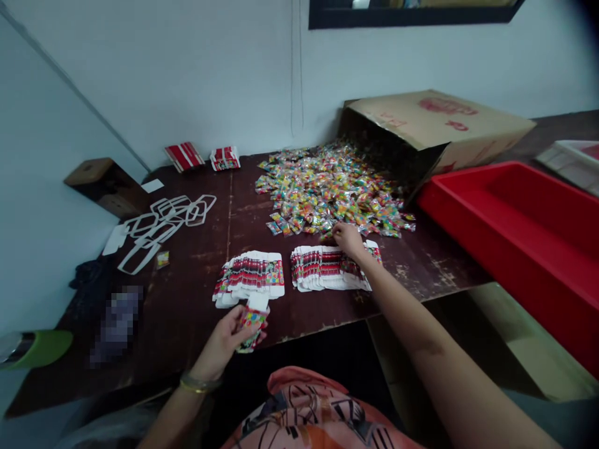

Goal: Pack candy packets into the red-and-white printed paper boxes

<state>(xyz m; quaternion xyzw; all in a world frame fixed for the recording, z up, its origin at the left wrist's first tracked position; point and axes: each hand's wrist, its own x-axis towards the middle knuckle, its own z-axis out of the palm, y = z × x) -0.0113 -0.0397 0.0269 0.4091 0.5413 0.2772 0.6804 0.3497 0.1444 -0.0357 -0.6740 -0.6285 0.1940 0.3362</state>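
My left hand is closed on a small printed carton with its white flap standing up, held near the table's front edge. My right hand reaches over to the near edge of a pile of small candy packets in clear wrappers. Its fingertips are pinched at a packet. Below that wrist lies a fanned row of flat red-and-white cartons. A second fanned stack of cartons sits just beyond my left hand.
A cardboard box lies on its side behind the pile, its opening toward the packets. At right stands a red plastic tray. White paper bands, a single packet and a wooden box are at left. Carton bundles lie by the wall.
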